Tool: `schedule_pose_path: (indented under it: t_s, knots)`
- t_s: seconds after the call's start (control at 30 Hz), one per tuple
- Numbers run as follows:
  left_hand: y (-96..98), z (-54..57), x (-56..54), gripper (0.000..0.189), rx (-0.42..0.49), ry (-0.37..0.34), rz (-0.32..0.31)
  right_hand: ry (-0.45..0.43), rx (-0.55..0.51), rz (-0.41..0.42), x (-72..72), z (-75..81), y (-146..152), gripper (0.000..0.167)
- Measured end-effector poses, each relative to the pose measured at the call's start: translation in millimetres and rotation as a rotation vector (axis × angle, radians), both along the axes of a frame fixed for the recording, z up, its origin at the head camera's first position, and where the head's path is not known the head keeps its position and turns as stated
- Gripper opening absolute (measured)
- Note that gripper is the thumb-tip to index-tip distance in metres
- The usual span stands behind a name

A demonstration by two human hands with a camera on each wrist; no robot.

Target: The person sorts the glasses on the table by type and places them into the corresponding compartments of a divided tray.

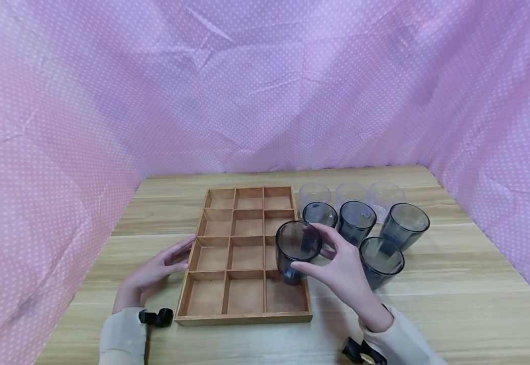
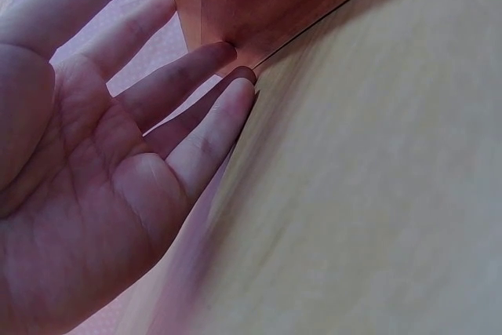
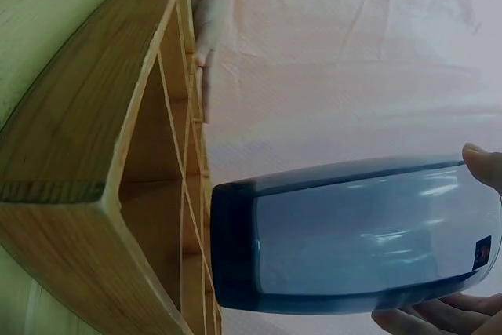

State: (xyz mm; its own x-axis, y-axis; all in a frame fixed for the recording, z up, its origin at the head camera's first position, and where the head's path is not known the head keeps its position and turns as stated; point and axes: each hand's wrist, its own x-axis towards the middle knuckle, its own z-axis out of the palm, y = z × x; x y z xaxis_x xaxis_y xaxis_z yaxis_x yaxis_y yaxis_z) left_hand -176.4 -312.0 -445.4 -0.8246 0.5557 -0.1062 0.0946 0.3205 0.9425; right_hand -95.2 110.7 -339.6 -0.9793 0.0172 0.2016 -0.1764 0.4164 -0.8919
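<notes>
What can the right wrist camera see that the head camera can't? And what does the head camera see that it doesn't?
Only the right wrist view shows a small dark label on the held smoky glass.

Only the head view shows three clear glasses and four other smoky glasses.

Both show the held glass, the right hand, the wooden compartment tray and pink cloth.

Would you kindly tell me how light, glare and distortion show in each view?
Head: bright, soft shadow on the table near the right hand; left wrist: dimmer, the left hand partly shaded; right wrist: pale glare streaks on the held smoky glass, and the wooden tray looks bowed, perhaps by lens distortion.
</notes>
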Motion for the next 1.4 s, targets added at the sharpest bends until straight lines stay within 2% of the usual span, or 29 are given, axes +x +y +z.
schedule_pose_path:
  t_s: [0.3,0.67,1.1,1.4]
  knots:
    - [0.7,1.1,0.3,0.068,0.006,-0.004,0.001,-0.027,-0.015,0.047,-17.0,-2.0,-16,0.076]
    - [-0.7,-0.6,0.5,0.068,0.012,0.008,-0.002,0.002,-0.102,0.124,-37.6,4.1,-38,0.071]
    - [-1.0,-1.7,0.5,0.067,0.017,0.015,-0.009,0.032,-0.099,0.172,-60.3,13.2,-66,0.072]
    - [2.0,0.7,-0.8,0.070,0.009,0.006,0.002,0.011,-0.107,0.195,-77.0,15.8,-88,0.070]
